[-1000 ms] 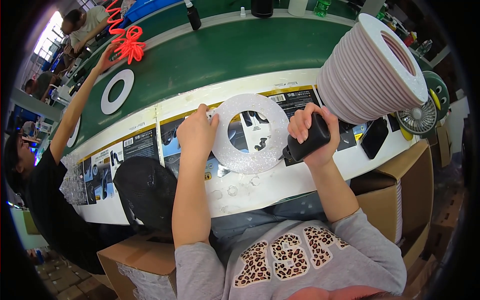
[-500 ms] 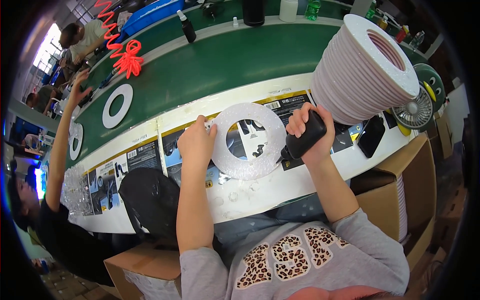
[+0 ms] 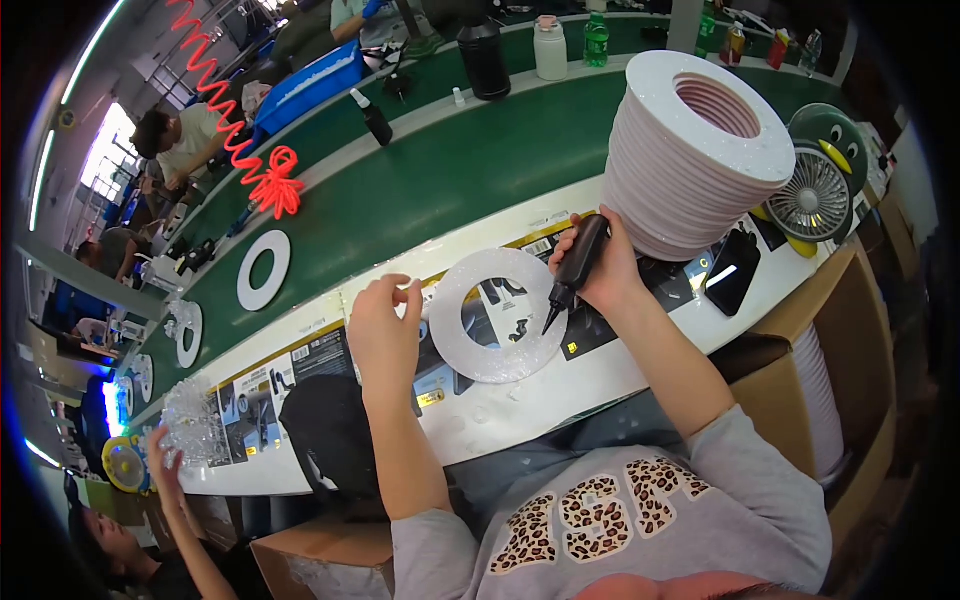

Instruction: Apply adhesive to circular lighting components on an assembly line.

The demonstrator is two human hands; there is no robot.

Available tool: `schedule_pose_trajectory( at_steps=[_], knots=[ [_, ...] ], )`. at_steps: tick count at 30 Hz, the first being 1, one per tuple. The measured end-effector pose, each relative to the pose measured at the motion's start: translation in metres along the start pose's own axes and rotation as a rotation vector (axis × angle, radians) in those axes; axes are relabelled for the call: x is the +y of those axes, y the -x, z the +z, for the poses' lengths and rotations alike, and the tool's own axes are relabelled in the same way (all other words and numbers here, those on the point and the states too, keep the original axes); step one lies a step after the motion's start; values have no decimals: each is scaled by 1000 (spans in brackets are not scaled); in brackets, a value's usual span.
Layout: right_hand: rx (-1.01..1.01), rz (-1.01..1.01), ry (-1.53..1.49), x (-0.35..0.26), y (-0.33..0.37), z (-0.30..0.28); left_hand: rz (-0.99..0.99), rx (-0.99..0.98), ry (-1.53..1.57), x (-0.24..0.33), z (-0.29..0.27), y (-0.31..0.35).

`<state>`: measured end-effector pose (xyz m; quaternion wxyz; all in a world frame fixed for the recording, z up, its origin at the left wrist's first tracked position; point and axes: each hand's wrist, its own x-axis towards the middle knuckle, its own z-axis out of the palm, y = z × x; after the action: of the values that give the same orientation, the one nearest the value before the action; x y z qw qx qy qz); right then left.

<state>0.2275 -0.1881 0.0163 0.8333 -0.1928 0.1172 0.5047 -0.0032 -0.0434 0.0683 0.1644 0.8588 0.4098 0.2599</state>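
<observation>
Nearest, bottom centre: grey shirt (image 3: 600, 520). Open cardboard box (image 3: 335, 540) lower left; black cloth item (image 3: 325, 430) just above it. Left hand (image 3: 382, 325), centre-left, sits just beside the ring's left edge; thumb and forefinger parted, other fingers curled. White speckled ring (image 3: 497, 367) lies flat at frame centre on printed sheets over the white worktop (image 3: 535, 395). Right hand (image 3: 612, 265), right of centre: fingers wrapped around black squeeze bottle (image 3: 582, 255), nozzle tilted down-left over the ring's right side; can't tell if the tip touches. Dark phone (image 3: 735, 275) and green fan (image 3: 812, 198) at right; tall stack of rings (image 3: 690, 190) upper right. Co-worker's hand (image 3: 163, 465) lower left, by clear plastic pieces (image 3: 200, 430). Beyond: green table (image 3: 450, 180), with another white ring (image 3: 244, 285) at left. Upper left: red coiled hose (image 3: 280, 190), blue bin (image 3: 315, 100). Top centre: dark bottle (image 3: 485, 65), white jar (image 3: 550, 50), green bottle (image 3: 596, 45).
</observation>
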Motion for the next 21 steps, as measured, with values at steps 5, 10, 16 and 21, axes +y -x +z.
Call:
schedule_pose_trajectory(
  at_steps=[5, 10, 16, 21],
  knots=[
    [23, 76, -69, -8, -33, 10, 130, -157, -84, 8, -12, 23],
    [95, 73, -139, -2, -57, 1, 409, -562, -139, -6, 13, 64],
    [22, -7, -168, -4, -43, -16, 497, -480, -210, -4, 37, 82],
    [3, -12, -146, -8, -37, -13, 465, -591, -210, 14, 30, 67]
  ],
)
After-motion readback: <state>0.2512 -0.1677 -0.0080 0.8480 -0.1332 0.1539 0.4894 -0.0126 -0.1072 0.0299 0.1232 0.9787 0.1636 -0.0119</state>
